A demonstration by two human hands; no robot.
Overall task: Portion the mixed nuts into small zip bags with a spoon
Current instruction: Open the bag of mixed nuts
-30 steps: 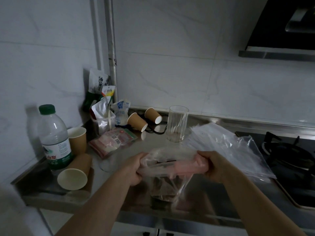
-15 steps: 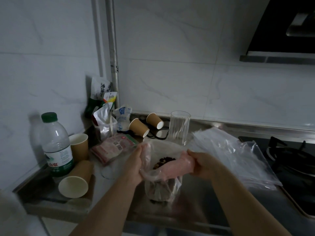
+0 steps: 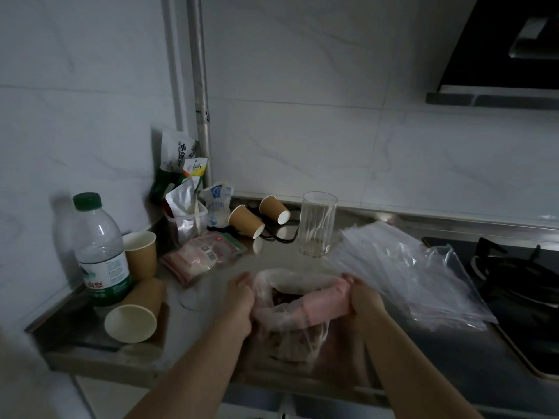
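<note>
Under the fingers (image 3: 242, 293), a clear, glossy plastic bag (image 3: 290, 325) crinkles on the dull brushed-metal worktop (image 3: 423, 352). Beyond them stands smooth ribbed glass (image 3: 317, 224); to their left, matt paper cups (image 3: 133, 313).

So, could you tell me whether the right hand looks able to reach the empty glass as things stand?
Probably not yet: the right hand grips the nut bag. Once freed, the way to the glass behind the bag looks open.

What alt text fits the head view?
Both hands, left hand and right hand, hold open a zip bag of mixed nuts on a steel counter. Paper cups, a water bottle and empty bags lie around.
</note>
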